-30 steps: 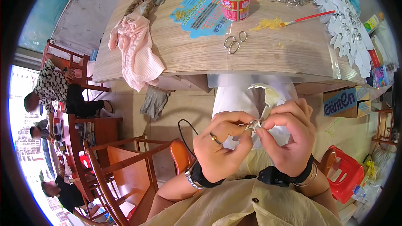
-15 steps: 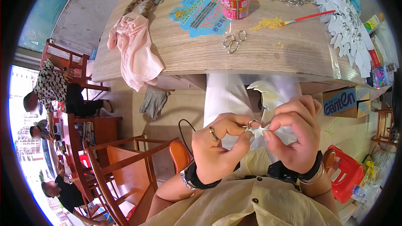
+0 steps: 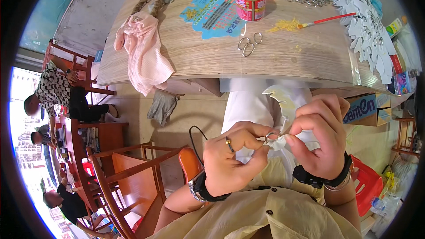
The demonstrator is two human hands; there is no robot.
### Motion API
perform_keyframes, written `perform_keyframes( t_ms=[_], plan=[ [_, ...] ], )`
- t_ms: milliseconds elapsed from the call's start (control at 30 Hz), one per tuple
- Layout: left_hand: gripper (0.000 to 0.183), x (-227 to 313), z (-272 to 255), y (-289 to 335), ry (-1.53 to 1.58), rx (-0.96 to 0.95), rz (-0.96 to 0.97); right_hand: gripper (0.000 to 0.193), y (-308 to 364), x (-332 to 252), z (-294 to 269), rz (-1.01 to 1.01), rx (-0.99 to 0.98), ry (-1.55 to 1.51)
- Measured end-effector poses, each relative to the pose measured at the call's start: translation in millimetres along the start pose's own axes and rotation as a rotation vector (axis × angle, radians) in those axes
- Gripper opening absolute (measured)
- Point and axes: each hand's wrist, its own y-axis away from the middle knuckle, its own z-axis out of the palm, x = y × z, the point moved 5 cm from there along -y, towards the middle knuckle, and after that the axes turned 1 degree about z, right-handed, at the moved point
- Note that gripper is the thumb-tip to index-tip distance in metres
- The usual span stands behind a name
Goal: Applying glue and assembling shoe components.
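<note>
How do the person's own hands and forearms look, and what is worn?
The left hand wears a dark ring with a gold part; a black band and a silver metal band circle its wrist. No ring shows on the right hand; its wrist carries a black strap with a boxy black device, and a pale metal bangle. Both forearms are bare.

Just pinching a white strip (image 3: 286,103) and metal ring (image 3: 272,136) with left hand (image 3: 233,157) and right hand (image 3: 322,137) by a pretty cluttered counter (image 3: 203,62).

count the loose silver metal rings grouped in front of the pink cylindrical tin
3: left silver metal ring, right silver metal ring, and front silver metal ring, nearest the person; none looks hidden.
</note>
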Motion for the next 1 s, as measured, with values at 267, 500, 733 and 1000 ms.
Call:
perform_keyframes(
  t_ms=[267,500,733,1000],
  plan=[
    [0.015,3.2,0.5,0.9,0.04,-0.061,-0.012,0.019,-3.1,2.3,-1.5,0.042,-0.01,-0.087],
    [0.015,3.3,0.8,2.0,-0.007,-0.077,0.029,0.02,-2.8,6.1,1.7,0.088,-0.036,-0.154],
    [0.015,8.2,3.0,-0.4,-0.042,-0.11,0.094,0.021,0.5,8.9,2.4,0.12,-0.065,-0.221],
    [0.013,9.8,3.4,-0.1,0.014,-0.128,0.07,0.021,3.4,0.4,-2.8,0.127,0.071,-0.189]
  ],
)
